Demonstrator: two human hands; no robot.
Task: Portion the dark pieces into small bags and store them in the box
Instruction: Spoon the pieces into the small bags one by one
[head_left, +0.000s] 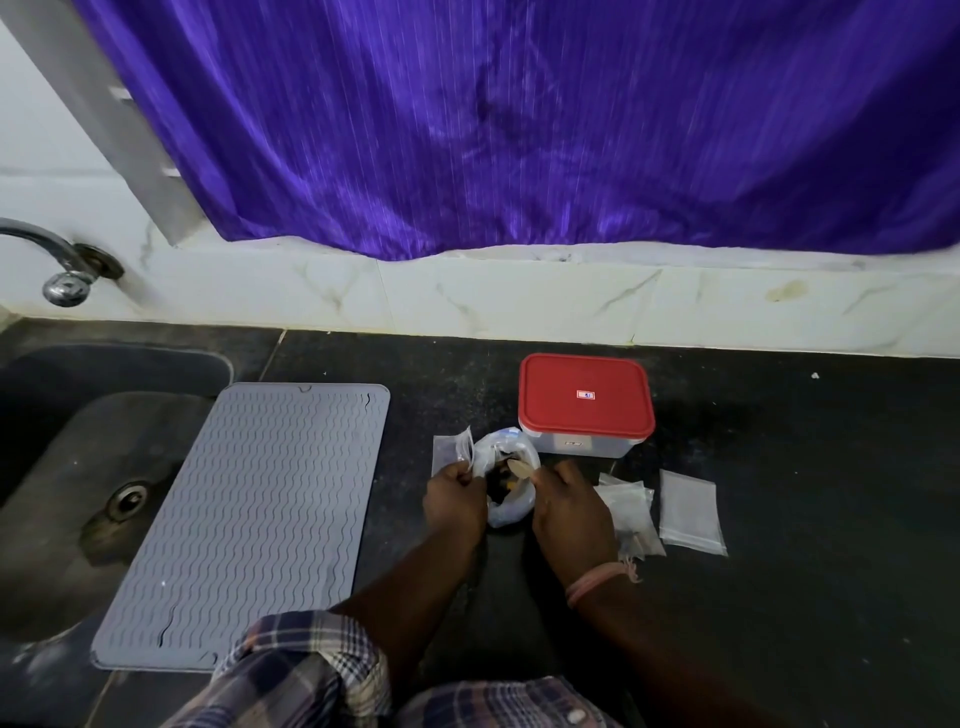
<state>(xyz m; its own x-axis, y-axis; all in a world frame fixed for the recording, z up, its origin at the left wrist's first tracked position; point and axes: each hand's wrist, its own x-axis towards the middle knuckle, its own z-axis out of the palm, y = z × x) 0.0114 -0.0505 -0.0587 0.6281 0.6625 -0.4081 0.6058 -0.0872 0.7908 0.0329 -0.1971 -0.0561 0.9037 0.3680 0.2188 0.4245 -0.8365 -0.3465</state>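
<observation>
A clear plastic bag (511, 506) with dark pieces (501, 475) inside sits open on the black counter between my hands. My left hand (453, 501) grips a small clear bag (460, 448) at the big bag's left edge. My right hand (569, 506) holds a pale wooden spoon (519, 467) whose bowl reaches into the big bag's mouth. Just behind stands the box (586, 408), translucent with a red lid that is closed. Small empty bags (691, 512) and a few more (631, 512) lie to the right of my right hand.
A grey ribbed mat (249, 525) lies left of the bags, partly over a dark sink (78, 467) with a drain. A metal tap (62, 270) juts from the tiled wall at far left. A purple curtain (519, 130) hangs behind the counter.
</observation>
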